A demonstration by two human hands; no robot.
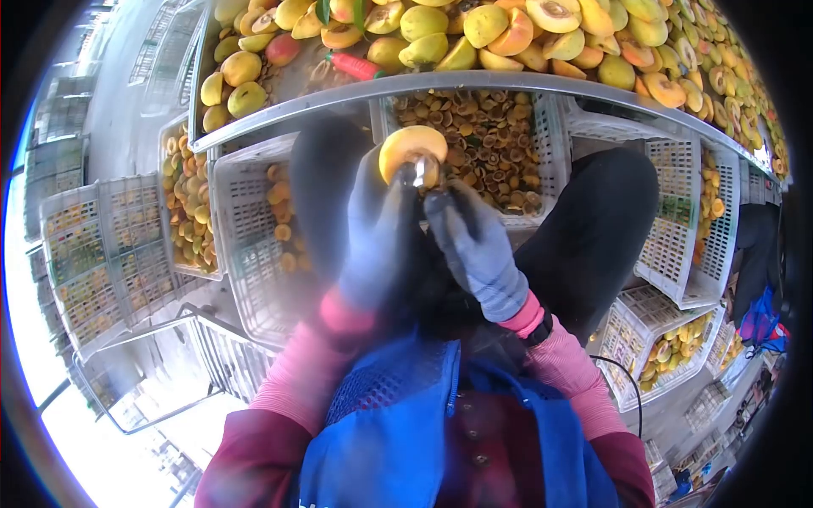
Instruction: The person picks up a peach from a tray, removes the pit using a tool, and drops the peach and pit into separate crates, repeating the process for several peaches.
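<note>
My left hand (373,216), in a grey-blue work glove, is closed around a halved yellow peach (413,146), its cut face toward me. My right hand (476,245), gloved the same way with dark, stained fingertips, grips a small pitting tool (421,172) whose shiny metal end rests against the peach half near its middle. The tool's handle is hidden in my fingers. Both hands are together above my lap, just short of the table edge.
A metal-rimmed table (440,79) carries heaped peaches, many halved, and a red-handled item (356,66). Beneath it stands a crate (552,144) of pits and scraps. Between my knees and to the sides are white crates (246,229) of peach halves. A metal frame (224,339) stands lower left.
</note>
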